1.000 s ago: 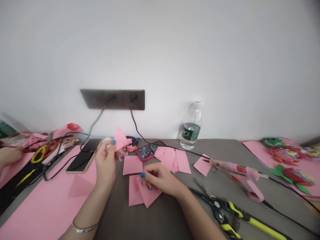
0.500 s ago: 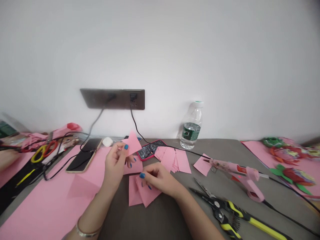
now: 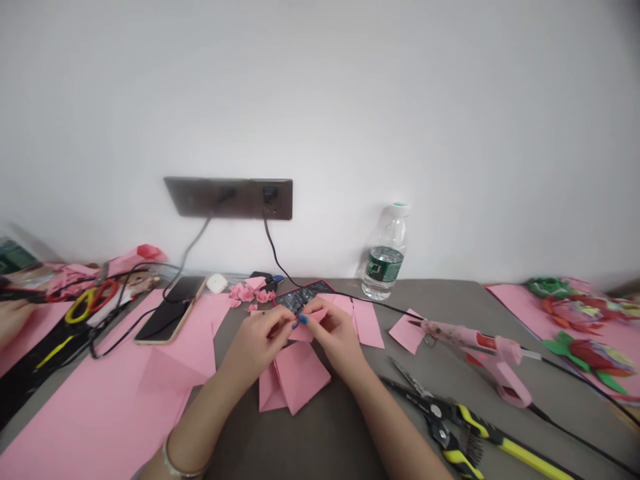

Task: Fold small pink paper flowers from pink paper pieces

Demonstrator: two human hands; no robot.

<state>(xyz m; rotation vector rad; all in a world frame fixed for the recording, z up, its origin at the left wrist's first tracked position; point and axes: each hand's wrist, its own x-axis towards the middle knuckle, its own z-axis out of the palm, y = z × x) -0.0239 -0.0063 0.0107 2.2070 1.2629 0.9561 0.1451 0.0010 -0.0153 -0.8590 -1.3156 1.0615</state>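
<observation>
Pink paper (image 3: 317,318) in left hand (image 3: 257,341) and right hand (image 3: 337,333), bottle label (image 3: 384,265) illegible.

Bottle (image 3: 384,260) at the back of the bench (image 3: 250,447), right by the wall (image 3: 400,100), glue gun (image 3: 500,353) off to the right with shears (image 3: 435,413) in front, paper squares (image 3: 303,379) kinda mid-bench, phone (image 3: 167,317) over left on a paper sheet (image 3: 110,407).

Glossy blue nails (image 3: 303,319) on both hands (image 3: 337,337); a slim silvery bangle (image 3: 173,465) round the left forearm (image 3: 215,413)

A small pink paper (image 3: 303,333) is pinched between both hands (image 3: 257,341).
</observation>
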